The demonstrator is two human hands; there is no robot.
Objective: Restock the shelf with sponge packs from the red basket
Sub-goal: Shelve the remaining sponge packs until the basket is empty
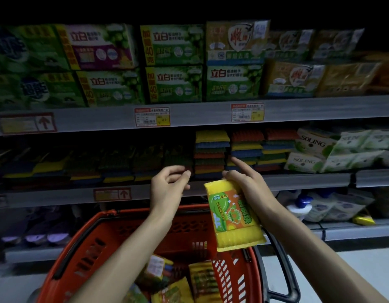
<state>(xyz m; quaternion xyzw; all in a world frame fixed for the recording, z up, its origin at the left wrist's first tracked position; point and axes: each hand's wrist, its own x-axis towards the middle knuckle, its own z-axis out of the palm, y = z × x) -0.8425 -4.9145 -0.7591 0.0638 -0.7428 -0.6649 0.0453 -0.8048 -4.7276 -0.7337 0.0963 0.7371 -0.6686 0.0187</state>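
Sponge packs lie in two places: stacked on the grey metal shelf (298,181) just beyond both hands, and loose in the basket below the wrists. Three shelf levels show, each with a flat metal front edge.

Below the forearms is one red plastic basket (91,248) with slotted walls, a rounded rim and a black handle (283,259) under the right forearm. At least four crinkly, glossy loose packs (202,278) lie jumbled in it, yellow with printed labels.

Past the right hand's fingertips stand three lit stacks (246,147) of flat ribbed sponges in yellow, blue, red and green layers. Beyond and to the outer side of the left hand, more stacks sit in deep shadow, too dark to count. Further out past the right hand lie soft white-and-green bags (315,149).

The right hand (248,182) pinches the top end of one sponge pack (232,215). It is a rectangular yellow block in shiny plastic with an orange-and-green label, hanging down over the basket's far rim. The hand's forefinger is stretched toward the stacks.

The left hand (169,184) hangs beside it at the same height, apart from the pack, with loosely curled fingers holding nothing.

Above both hands, two red-and-yellow price tags (152,116) are fixed to the upper shelf's edge.
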